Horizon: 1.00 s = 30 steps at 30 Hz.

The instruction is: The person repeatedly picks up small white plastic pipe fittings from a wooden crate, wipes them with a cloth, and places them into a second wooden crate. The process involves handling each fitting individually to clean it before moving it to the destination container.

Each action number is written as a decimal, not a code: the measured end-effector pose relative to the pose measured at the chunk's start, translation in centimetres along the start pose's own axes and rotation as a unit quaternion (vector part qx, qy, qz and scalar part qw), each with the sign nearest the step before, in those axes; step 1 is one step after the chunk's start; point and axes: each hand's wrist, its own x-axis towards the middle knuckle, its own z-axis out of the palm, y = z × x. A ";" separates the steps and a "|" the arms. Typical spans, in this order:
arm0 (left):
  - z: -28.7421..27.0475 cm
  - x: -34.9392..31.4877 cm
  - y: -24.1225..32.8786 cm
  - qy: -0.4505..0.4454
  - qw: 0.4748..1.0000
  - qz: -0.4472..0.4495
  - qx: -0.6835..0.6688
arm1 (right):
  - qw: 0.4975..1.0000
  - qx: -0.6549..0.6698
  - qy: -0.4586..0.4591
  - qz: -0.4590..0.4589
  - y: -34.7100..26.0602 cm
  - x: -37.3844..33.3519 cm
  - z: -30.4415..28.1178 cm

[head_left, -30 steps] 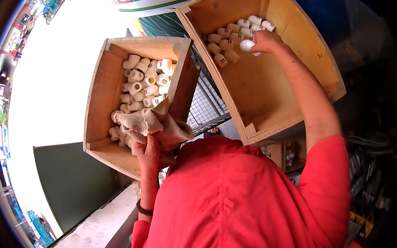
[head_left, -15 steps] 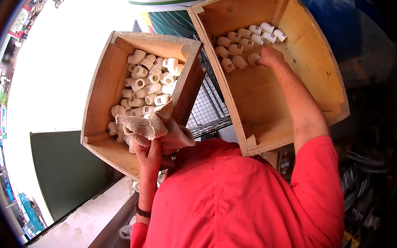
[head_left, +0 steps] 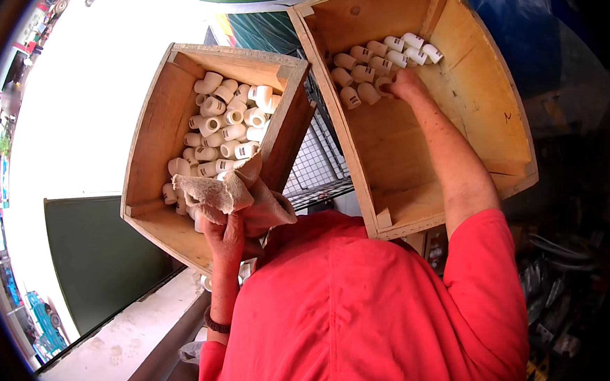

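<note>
Currently my right grip (head_left: pixel 407 86) reaches down into the right-hand wooden crate (head_left: pixel 414 173), fingers curled against one white elbow pipe fitting (head_left: pixel 383 84); my fingertips are hidden, so I cannot tell whether they pinch it or only rest there. That fitting sits at the end of the nearest of three slanting rows of elbows (head_left: pixel 363 73), set side by side beyond my right grip and to its left. Bare boards spread to the right of that grip and nearer to me.

My left grip (head_left: pixel 224 236) is closed on a bunched beige cloth (head_left: pixel 214 193) at the near side of the left-hand wooden crate (head_left: pixel 158 133). The cloth rises above my fingers and covers part of the loose heap of white elbows (head_left: pixel 211 125), which lies beyond that grip, tumbled at all angles. A dark bracelet (head_left: pixel 217 323) circles the wrist behind it.

Between my two grips, in the gap separating the crates, a wire-mesh rack (head_left: pixel 314 156) shows. Left of my left grip stands a dark green panel (head_left: pixel 105 262), with a whitish ledge (head_left: pixel 122 333) beside it, nearer to me.
</note>
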 end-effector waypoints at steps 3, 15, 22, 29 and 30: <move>0.0 -0.1 -0.1 0.010 1.000 -0.002 0.000 | 0.999 0.037 0.031 -0.023 0.4 0.3 0.8; 0.1 0.0 1.0 -0.013 1.000 0.002 -0.024 | 0.986 0.165 -0.012 -0.021 1.0 0.8 1.0; 0.6 1.1 1.3 0.027 0.986 -0.054 -0.153 | 0.998 0.003 -0.040 -0.039 3.6 2.2 -0.1; -3.5 1.2 2.9 0.034 0.890 -0.112 -0.440 | 0.996 0.015 -0.092 0.015 3.6 0.4 -3.2; -5.2 1.0 2.2 0.002 0.844 -0.072 -0.532 | 0.995 0.009 -0.096 0.015 3.0 0.0 -3.7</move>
